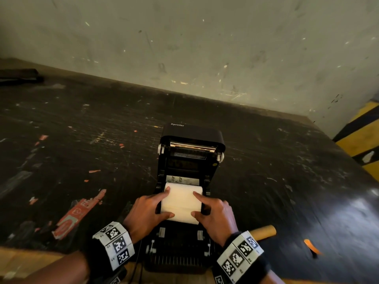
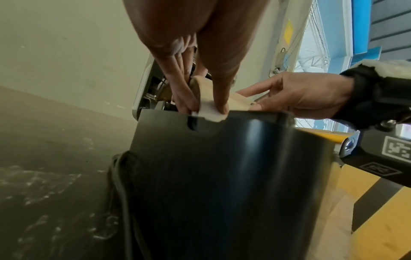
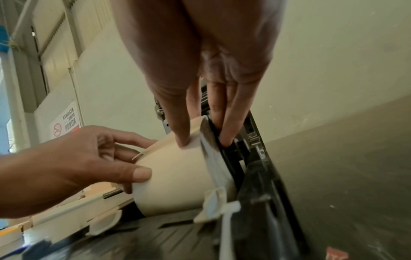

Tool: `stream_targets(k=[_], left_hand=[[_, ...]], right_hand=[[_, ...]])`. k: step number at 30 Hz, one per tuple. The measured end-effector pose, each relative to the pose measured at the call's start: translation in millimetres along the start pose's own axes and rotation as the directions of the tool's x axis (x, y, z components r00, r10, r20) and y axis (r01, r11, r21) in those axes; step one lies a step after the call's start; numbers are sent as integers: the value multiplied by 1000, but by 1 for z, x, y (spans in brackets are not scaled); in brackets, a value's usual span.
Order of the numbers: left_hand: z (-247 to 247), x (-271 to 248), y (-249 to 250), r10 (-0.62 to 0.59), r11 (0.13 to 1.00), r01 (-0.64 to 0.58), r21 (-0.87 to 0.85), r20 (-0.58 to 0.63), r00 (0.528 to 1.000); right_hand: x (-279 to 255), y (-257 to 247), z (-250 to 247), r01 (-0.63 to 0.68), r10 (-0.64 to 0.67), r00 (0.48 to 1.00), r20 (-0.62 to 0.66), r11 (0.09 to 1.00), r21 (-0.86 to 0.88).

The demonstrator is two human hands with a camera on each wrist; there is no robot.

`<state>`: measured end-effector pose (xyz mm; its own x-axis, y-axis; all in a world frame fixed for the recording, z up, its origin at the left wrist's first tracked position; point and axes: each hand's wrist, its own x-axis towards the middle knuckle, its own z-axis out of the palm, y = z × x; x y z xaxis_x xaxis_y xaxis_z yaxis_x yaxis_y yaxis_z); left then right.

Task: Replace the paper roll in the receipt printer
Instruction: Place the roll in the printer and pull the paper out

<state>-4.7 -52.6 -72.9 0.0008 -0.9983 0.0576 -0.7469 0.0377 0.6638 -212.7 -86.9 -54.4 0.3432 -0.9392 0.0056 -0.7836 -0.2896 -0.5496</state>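
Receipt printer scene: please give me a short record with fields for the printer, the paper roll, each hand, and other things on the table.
printer: black receipt printer, lid raised, paper bay open
paper roll: white paper roll lies in the open bay, its axis across the printer
left hand: left hand grips the roll's left end
right hand: right hand grips the roll's right end
table: dark scuffed table with torn red label scraps
other: brown cardboard tube right of the printer

White paper roll [image 1: 181, 202] lies in open black printer [image 1: 189, 181].
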Motion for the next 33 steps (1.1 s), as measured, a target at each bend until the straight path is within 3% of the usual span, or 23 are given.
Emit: stream_targets(k=[15,24,33], left_hand=[[2,0,1,-33,998,32,-61,-14,999],[2,4,-1,17,999,-18,39,31,999],[-5,5,-11,67,995,-76,60,141,988]], right_hand=[[14,0,-8,5,-5,999,40,1000,13],[17,18,7,-32,29,999,42,997,75],[7,21,5,57,-59,997,51,998,39]])
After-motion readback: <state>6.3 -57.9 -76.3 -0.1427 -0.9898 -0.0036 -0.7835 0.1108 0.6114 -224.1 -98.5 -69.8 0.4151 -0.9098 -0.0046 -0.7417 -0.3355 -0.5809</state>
